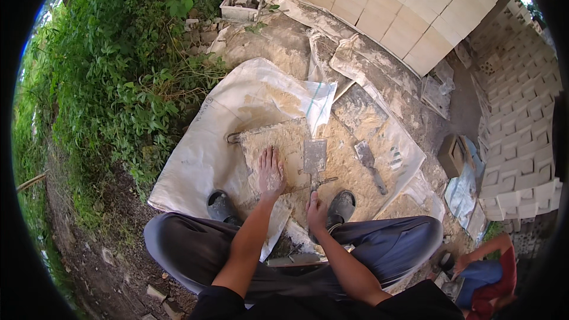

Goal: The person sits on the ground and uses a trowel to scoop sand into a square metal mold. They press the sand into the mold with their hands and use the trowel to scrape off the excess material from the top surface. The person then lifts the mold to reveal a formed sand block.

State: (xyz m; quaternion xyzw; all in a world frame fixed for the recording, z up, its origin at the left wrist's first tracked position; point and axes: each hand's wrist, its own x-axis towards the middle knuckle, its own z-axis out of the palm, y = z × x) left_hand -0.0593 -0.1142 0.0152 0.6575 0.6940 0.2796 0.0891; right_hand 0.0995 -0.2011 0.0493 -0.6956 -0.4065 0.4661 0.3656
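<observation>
My left hand (271, 173) lies palm down with fingers stretched out. It rests on pale tan powder (294, 169) that covers a flat square form. A metal loop handle (233, 138) sticks out at the form's far left corner. My right hand (316, 213) is closed round the handle of a flat scraper. The scraper's rectangular grey blade (315, 155), dusted with powder, points away from me over the form's right part. A second scraper (371, 166) lies on the powder to the right, out of my hands. Beneath everything spreads a white woven sheet (186, 169).
My shoes (223, 206) stand at the sheet's near side. Dense green plants (118, 77) border the left. A whitish crate (243, 6) sits at the back. Stacked pale blocks (403, 9) rise behind and textured blocks (518, 124) at right. Another person (489, 278) crouches at lower right.
</observation>
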